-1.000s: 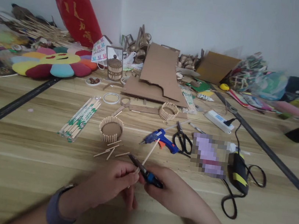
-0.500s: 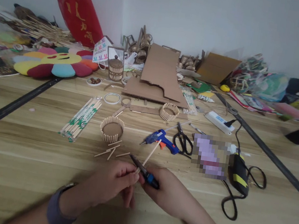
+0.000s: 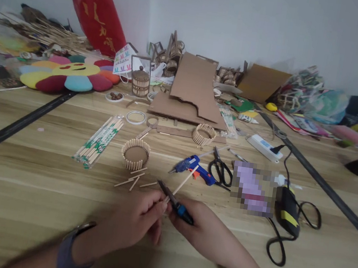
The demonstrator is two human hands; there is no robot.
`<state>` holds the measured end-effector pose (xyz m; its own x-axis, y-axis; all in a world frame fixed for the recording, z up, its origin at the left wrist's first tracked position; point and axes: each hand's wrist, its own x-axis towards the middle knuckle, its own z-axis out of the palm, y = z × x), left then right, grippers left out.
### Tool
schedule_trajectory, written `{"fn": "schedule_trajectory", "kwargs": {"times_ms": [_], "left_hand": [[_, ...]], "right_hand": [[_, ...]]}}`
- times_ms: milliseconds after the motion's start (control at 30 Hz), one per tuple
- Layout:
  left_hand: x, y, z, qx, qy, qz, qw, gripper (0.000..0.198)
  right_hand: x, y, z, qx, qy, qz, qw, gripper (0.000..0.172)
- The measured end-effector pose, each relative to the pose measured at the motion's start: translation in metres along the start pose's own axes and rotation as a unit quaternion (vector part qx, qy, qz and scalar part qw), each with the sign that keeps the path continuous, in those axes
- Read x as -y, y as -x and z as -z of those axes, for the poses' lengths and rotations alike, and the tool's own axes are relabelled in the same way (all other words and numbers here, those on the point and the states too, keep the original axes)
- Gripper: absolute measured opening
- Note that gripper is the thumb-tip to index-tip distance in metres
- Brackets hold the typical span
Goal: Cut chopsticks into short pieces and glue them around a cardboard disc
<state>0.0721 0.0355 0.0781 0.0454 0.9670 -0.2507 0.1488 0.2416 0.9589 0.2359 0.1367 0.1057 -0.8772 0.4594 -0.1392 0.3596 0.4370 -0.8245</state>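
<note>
My left hand [image 3: 139, 210] pinches the lower end of a thin wooden stick [image 3: 186, 180], which slants up to the right. Closed around a dark, pointed hand tool with a blue-and-black handle [image 3: 184, 213] is my right hand [image 3: 204, 228]. The tool's dark tapered end crosses the stick just above my left fingertips; its exact kind is unclear. Several short cut sticks [image 3: 133, 181] lie on the table beyond my left hand. Behind them stands a round cardboard base ringed with upright stick pieces [image 3: 134, 163]. Fingers of both hands are partly hidden.
A blue glue gun [image 3: 188, 164] and black-handled scissors [image 3: 220, 168] lie ahead. Packed sticks [image 3: 100, 140] are at left, a second stick ring [image 3: 204, 134] farther back. Cardboard sheets [image 3: 191, 84], a power strip [image 3: 264, 147] and a corded black-and-yellow device [image 3: 288, 211] also occupy the table.
The whole view has shifted slightly, with things appearing a little farther right. Both hands keep the same hold on stick and tool, with hardly any movement between them.
</note>
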Motion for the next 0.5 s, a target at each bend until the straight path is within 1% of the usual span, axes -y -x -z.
{"fn": "schedule_trajectory", "kwargs": {"times_ms": [133,333,500], "left_hand": [[-0.0034,-0.0010,-0.0043,0.018,0.034,0.014,0.999,0.044],[-0.0011,-0.0022,-0.0027,0.033,0.051,0.006,0.998,0.044],[0.0027,-0.0011,-0.0005,0.040,0.067,0.000,0.997,0.041]], "right_hand": [[0.0003,0.0023,0.0039,0.009,-0.008,-0.004,1.000,0.009],[-0.0026,0.0032,0.0043,0.032,-0.009,-0.012,0.999,0.009],[-0.0033,0.0009,0.0026,0.020,0.021,-0.022,0.999,0.010]]}}
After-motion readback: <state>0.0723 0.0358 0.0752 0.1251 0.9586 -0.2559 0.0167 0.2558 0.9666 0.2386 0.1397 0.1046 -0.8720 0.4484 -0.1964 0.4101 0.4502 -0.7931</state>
